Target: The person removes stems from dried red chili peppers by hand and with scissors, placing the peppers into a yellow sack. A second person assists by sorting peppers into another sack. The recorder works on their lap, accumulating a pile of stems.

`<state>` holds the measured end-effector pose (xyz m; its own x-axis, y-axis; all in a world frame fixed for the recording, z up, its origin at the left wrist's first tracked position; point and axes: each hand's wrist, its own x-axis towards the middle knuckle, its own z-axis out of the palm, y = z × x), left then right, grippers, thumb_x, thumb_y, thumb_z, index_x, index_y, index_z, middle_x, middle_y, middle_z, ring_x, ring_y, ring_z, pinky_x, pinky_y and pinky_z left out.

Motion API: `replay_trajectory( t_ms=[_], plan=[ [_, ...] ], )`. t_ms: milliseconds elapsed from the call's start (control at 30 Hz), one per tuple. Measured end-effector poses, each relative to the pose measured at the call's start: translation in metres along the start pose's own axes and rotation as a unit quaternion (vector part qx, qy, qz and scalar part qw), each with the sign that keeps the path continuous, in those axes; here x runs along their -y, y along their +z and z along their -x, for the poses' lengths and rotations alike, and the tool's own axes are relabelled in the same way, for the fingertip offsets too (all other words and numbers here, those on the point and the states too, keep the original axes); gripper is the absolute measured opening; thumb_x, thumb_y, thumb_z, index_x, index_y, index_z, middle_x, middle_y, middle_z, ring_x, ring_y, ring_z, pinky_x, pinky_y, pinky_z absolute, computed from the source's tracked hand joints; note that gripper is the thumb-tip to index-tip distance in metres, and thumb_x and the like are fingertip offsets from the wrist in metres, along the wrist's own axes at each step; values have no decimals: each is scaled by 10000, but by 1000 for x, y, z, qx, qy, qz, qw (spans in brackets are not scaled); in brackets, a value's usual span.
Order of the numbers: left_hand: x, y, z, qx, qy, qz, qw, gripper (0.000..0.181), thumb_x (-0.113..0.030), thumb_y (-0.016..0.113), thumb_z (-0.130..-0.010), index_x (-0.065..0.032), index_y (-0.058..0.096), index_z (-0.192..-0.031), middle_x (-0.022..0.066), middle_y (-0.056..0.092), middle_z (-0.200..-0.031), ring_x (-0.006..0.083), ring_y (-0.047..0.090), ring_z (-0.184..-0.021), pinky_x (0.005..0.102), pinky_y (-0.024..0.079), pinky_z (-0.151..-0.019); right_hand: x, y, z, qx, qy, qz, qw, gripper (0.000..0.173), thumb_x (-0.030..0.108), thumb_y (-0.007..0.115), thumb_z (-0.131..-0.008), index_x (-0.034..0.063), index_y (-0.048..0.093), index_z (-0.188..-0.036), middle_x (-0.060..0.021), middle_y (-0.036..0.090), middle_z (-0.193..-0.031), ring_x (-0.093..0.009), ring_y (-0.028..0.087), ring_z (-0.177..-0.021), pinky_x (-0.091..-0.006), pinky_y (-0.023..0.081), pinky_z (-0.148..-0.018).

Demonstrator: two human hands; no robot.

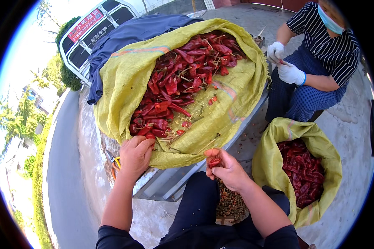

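My left hand [136, 154] is at the near left rim of a big yellow woven sack [177, 157], its fingers closed on a red chili pepper at the edge of the pile. Dried red peppers [174, 77] with stems fill the sack's far and left side; loose stems and seeds lie on the bare fabric. My right hand [226, 168] is beyond the sack's near edge, above my legs, with a piece of red pepper [215, 162] between thumb and fingers. A second yellow sack [268, 162], holding stemless-looking red peppers [302, 174], stands on the ground to the right.
The large sack rests on a metal truck bed [162, 186]. Pliers or pruners with orange-yellow handles [115, 163] lie left of my left hand. A pile of stems [232, 199] is below, between my legs. At right sits a masked person [324, 59] in white gloves. Blue cloth [127, 34] lies behind.
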<state>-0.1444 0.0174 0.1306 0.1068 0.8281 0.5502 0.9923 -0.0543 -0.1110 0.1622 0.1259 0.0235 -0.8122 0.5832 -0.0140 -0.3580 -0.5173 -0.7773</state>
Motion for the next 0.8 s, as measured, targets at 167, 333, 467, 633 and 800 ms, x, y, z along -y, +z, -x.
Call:
replay_trajectory(
  t_ms=[167,333,467,633,800],
  plan=[
    [-44,-13,25,-40,28,21,999,315,-55,856,-766,-153,796,-1060,16,725,-1017,241,695,-853,397,517,-769,-13,7,-8,24,35,9,999,352,90,689,-1039,4,602,-1370,-8,593,-979,-102,558,-807,-263,460,-690],
    [-102,-1,38,-15,149,86,985,329,-117,825,-773,-176,784,-1094,-14,701,-1040,186,712,-908,377,519,-810,-29,17,-10,50,90,-39,994,444,320,776,-1053,35,636,-1362,39,602,-949,-47,511,-761,-227,425,-652],
    [-116,14,39,41,155,152,975,313,-103,814,-802,-152,779,-1109,2,720,-1040,225,734,-906,382,544,-824,-26,16,-7,16,41,54,998,341,286,802,-1027,39,716,-1246,12,684,-987,-65,588,-821,-260,507,-734],
    [-109,14,36,95,-169,407,893,311,-7,802,-927,-12,746,-1233,122,755,-1013,223,733,-816,342,608,-754,-9,1,-4,21,-134,358,924,236,181,801,-974,57,752,-1169,-84,734,-1023,-218,706,-902,-358,561,-847],
    [-104,14,19,167,-123,450,869,299,-46,823,-937,-12,771,-1229,132,763,-1005,198,736,-829,321,599,-746,-3,1,-2,60,-174,457,870,212,168,776,-985,51,747,-1159,-136,733,-1032,-328,718,-954,-412,568,-859]
  ],
)
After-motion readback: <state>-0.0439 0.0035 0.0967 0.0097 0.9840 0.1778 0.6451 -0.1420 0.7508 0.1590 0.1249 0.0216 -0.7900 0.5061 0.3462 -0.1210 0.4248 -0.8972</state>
